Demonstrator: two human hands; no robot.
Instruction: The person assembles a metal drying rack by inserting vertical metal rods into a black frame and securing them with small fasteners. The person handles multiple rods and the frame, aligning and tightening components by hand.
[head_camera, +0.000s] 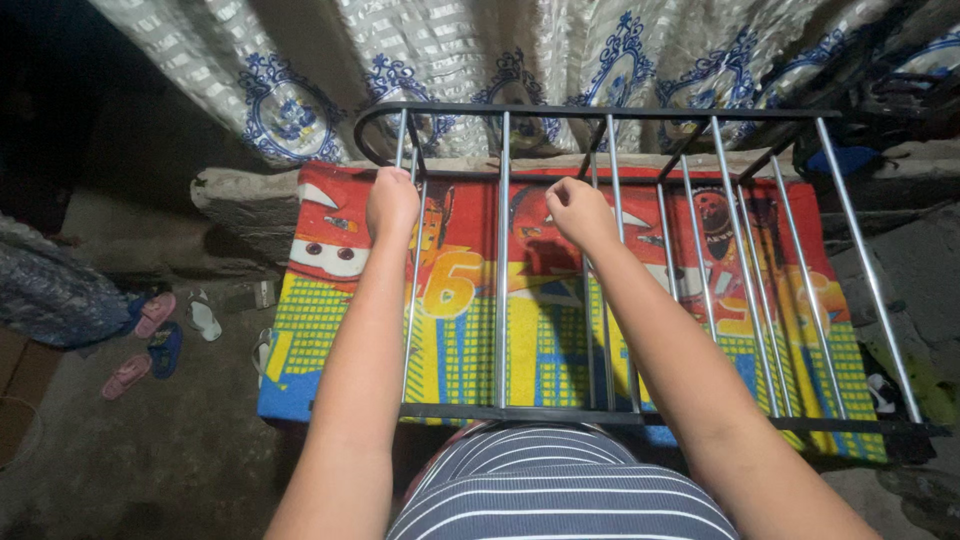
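Both arms reach straight out over a black-framed drying rack with silvery metal rods (503, 270), which fills the middle of the view. Under the rods hangs a bright cartoon-printed towel in red, yellow and blue (470, 330), spread from about nine o'clock to three o'clock, its far edge pulled up to twelve o'clock.

The left hand (391, 203) is curled into a fist at that far red edge, at roughly eleven o'clock, fingers closed on the cloth beside a rod; whether the rod is also in the fist I cannot tell. The right hand (578, 212) sits at about one o'clock, fingers pinched together on the same edge, the fingertips hidden behind the knuckles.

The towel's lower corners disappear behind the rack's near bar, and its right side is striped by the rods. Behind, at twelve o'clock, hangs a pale curtain with blue ornamental medallions (450, 60), cut off by the top of the view. At eight o'clock, pink and blue sandals (150, 340) lie on the dim concrete floor (150, 450). The striped navy-and-white shirt (560, 490) is cut off at six o'clock. The far left is too dark to read.
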